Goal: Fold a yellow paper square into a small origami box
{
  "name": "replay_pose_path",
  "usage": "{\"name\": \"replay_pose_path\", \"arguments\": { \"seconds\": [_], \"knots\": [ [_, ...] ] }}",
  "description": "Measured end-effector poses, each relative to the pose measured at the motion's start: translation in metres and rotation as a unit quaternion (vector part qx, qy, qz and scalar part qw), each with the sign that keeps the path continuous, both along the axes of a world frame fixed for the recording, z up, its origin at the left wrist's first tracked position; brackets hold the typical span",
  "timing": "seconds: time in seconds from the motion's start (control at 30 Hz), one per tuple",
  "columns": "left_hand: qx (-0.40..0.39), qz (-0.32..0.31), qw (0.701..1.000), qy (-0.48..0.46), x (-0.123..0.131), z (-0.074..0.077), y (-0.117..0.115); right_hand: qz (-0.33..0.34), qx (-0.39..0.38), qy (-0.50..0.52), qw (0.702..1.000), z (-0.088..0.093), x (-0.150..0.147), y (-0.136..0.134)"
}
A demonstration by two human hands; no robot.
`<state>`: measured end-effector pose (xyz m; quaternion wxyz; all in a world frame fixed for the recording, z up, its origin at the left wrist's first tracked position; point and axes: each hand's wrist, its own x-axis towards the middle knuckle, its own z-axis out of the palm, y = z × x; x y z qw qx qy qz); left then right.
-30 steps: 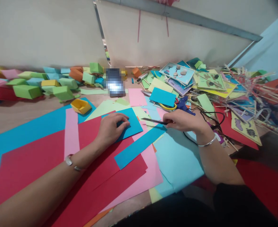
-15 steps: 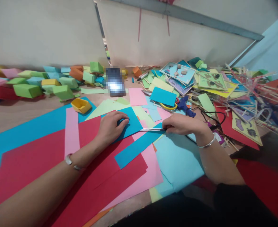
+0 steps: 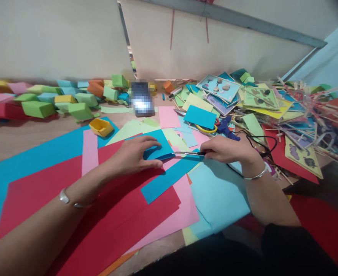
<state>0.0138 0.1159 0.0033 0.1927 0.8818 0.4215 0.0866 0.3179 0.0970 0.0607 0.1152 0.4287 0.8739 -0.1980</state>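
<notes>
My right hand (image 3: pixel 222 148) is closed on the dark handle of a thin metal-bladed tool (image 3: pixel 187 153). The blade tip points left and touches the right corner of a folded blue paper (image 3: pixel 161 142). Over the left part of that paper lies my left hand (image 3: pixel 134 154), its fingers spread and thumb apart at the paper's lower edge. A separate blue strip (image 3: pixel 169 178) runs diagonally below the blade. Red sheets (image 3: pixel 108 214) and pink paper (image 3: pixel 180 218) lie underneath.
Folded paper boxes (image 3: pixel 38 109) line the back left. A yellow box (image 3: pixel 101 127) and a phone-like device (image 3: pixel 142 99) stand behind my left hand. A blue glue gun (image 3: pixel 226 128), cable, sticks and picture cards (image 3: pixel 219 88) crowd the right.
My left hand has moved slightly left and down, its thumb now away from the fingers. The folded paper's lower edge is lifted a little. The blade still touches its corner.
</notes>
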Motion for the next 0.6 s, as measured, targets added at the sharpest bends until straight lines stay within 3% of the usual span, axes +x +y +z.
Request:
{"name": "replay_pose_path", "arguments": {
  "seconds": [0.3, 0.6],
  "knots": [
    [-0.097, 0.030, 0.995, 0.007, 0.007, 0.019, -0.011, -0.003, -0.006, 0.007, 1.000, 0.001, 0.001, 0.001],
    [-0.118, 0.051, 0.991, -0.024, 0.002, 0.007, -0.012, -0.002, -0.001, 0.021, 1.000, 0.001, 0.003, 0.000]
  ]
}}
